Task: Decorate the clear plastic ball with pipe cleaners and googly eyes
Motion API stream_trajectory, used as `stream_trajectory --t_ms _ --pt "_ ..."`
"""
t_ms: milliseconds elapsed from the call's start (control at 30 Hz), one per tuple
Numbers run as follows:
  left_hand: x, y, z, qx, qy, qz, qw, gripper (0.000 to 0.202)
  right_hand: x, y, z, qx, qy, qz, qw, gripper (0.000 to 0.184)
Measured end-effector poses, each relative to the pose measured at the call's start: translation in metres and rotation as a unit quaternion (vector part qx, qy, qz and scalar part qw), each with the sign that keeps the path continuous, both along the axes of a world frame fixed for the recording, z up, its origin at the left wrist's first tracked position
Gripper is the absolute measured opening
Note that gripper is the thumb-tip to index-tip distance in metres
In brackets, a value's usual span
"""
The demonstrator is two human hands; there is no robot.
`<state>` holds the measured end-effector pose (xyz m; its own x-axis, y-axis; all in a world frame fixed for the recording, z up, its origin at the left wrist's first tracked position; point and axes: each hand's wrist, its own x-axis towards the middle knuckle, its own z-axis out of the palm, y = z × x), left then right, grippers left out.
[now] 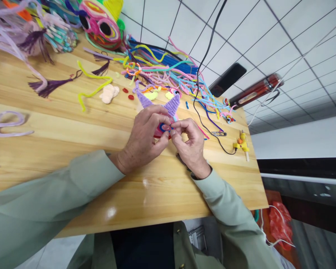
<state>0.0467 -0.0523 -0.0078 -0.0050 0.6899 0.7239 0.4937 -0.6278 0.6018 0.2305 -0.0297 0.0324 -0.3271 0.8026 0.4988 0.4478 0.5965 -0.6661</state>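
Over the wooden table (72,127) both my hands work on a small pipe-cleaner figure (168,112) with two purple pointed ears and a red, blue and pink coiled face. My left hand (145,138) is closed round its left side, thumb and fingers gripping the face. My right hand (189,144) pinches the pink coil at the figure's front with thumb and forefinger. A light blue strand shows between the fingertips.
A heap of coloured pipe cleaners (162,71) lies behind the hands, with a finished colourful mask (100,22) at the back. Purple tassels (49,86), a cream piece (108,93), a black cable (201,67), a yellow glue gun (242,144) and a black phone (226,78) lie around.
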Motion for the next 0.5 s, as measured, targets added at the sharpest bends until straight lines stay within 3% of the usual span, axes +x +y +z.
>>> stream_trajectory --t_ms 500 --pt "-0.0012 0.0018 -0.0007 0.014 0.0 -0.006 1.0 0.027 0.0019 0.0002 -0.0006 -0.014 0.007 0.014 1.0 0.01"
